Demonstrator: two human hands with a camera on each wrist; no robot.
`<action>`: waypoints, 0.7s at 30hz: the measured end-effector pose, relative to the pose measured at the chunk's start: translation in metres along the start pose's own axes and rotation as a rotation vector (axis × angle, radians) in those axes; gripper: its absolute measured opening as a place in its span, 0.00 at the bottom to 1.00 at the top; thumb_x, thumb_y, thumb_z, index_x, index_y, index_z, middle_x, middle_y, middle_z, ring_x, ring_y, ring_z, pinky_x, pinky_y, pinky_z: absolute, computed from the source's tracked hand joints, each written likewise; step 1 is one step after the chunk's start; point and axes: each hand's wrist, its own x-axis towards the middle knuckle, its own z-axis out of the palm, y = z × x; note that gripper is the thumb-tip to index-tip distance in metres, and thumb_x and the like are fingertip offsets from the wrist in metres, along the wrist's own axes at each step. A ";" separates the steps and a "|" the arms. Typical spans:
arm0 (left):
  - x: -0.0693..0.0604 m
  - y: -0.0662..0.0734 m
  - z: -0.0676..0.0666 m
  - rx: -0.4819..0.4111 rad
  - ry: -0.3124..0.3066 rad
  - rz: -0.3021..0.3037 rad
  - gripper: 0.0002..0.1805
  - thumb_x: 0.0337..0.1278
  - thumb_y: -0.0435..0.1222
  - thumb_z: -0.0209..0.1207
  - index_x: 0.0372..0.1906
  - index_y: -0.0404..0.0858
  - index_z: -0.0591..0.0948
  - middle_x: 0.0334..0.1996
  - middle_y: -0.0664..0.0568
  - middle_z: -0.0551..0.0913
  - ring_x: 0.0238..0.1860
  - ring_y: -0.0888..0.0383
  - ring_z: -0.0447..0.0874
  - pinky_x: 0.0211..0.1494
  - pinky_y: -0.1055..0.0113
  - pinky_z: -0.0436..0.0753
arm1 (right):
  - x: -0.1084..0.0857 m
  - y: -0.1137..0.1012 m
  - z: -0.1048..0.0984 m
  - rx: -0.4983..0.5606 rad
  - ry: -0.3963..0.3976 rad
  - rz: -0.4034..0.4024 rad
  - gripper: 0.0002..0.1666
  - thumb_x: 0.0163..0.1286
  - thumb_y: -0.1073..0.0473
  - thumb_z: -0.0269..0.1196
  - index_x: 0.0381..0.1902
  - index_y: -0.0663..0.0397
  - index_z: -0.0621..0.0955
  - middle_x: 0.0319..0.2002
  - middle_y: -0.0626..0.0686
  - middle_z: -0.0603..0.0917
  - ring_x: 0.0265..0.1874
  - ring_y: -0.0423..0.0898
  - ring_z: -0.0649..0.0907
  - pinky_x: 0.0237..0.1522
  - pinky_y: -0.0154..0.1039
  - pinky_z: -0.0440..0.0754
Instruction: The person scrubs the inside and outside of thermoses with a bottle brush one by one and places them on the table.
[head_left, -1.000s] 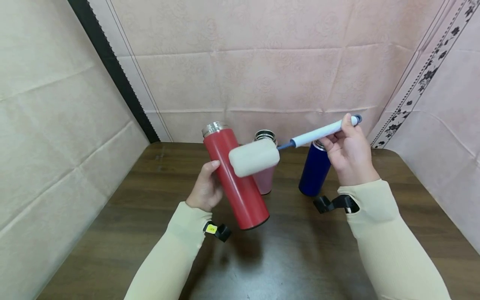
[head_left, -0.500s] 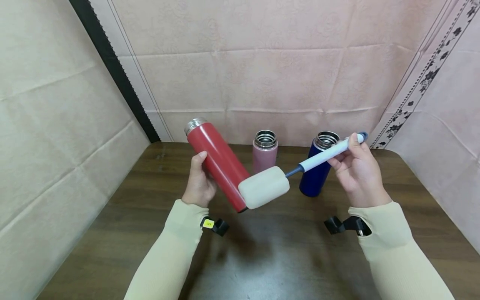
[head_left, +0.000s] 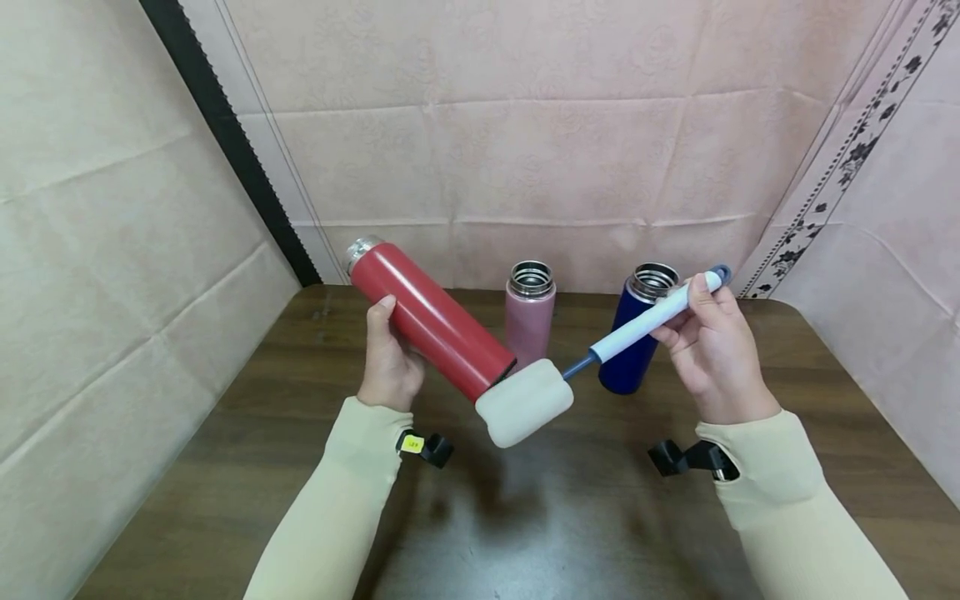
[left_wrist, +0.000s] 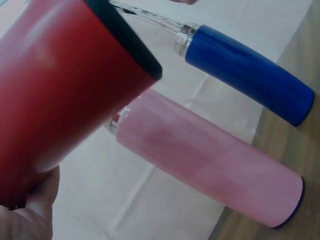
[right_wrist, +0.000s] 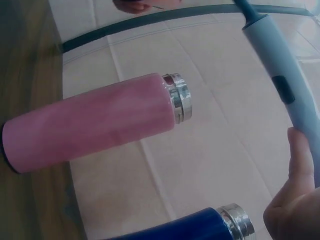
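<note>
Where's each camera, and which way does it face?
On the head: faces forward and down over the table; left hand, right hand and sleeves show.
On the left wrist: faces the red bottle, pink bottle and blue bottle; part of that hand shows.
On the right wrist: faces the brush handle; part of that hand shows.
Both wrist views share pink and blue bottles.

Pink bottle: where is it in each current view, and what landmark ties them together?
Head: pink bottle, just right of centre.
Left wrist: pink bottle, slanting through the lower centre and right.
Right wrist: pink bottle, mostly in the left half.
Shared landmark: blue bottle, visible in all three.
</note>
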 end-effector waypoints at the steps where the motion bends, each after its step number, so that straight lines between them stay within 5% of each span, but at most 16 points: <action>1: 0.000 0.001 0.000 -0.008 0.009 0.002 0.31 0.56 0.49 0.53 0.63 0.47 0.61 0.52 0.51 0.73 0.53 0.55 0.74 0.54 0.60 0.80 | -0.001 0.001 0.000 -0.013 -0.002 -0.008 0.09 0.71 0.58 0.53 0.39 0.59 0.67 0.30 0.55 0.76 0.23 0.46 0.79 0.24 0.37 0.83; 5: -0.001 0.003 0.000 -0.032 0.033 0.006 0.32 0.54 0.51 0.55 0.63 0.47 0.62 0.51 0.52 0.74 0.51 0.56 0.75 0.52 0.62 0.81 | -0.001 0.001 -0.002 -0.037 0.015 -0.069 0.09 0.70 0.60 0.54 0.39 0.60 0.67 0.29 0.55 0.77 0.24 0.46 0.81 0.23 0.38 0.84; 10: 0.001 0.004 0.000 -0.039 0.038 0.006 0.32 0.53 0.51 0.56 0.62 0.47 0.62 0.51 0.52 0.74 0.51 0.56 0.76 0.52 0.62 0.81 | 0.002 -0.007 -0.005 0.053 0.051 -0.146 0.09 0.71 0.62 0.53 0.40 0.62 0.66 0.26 0.59 0.77 0.24 0.50 0.83 0.22 0.42 0.84; 16: 0.003 0.005 -0.004 -0.053 0.065 0.005 0.31 0.54 0.51 0.56 0.62 0.48 0.62 0.51 0.52 0.74 0.52 0.55 0.75 0.53 0.62 0.80 | 0.000 -0.013 -0.003 0.146 0.053 -0.141 0.08 0.71 0.61 0.52 0.42 0.60 0.65 0.27 0.61 0.76 0.26 0.53 0.83 0.23 0.46 0.84; 21: 0.003 0.002 -0.006 -0.058 0.074 0.007 0.31 0.55 0.50 0.56 0.62 0.47 0.62 0.52 0.52 0.74 0.52 0.55 0.75 0.53 0.61 0.80 | -0.003 -0.003 0.003 0.107 0.019 -0.152 0.08 0.71 0.61 0.53 0.40 0.61 0.66 0.28 0.60 0.78 0.27 0.52 0.84 0.23 0.42 0.84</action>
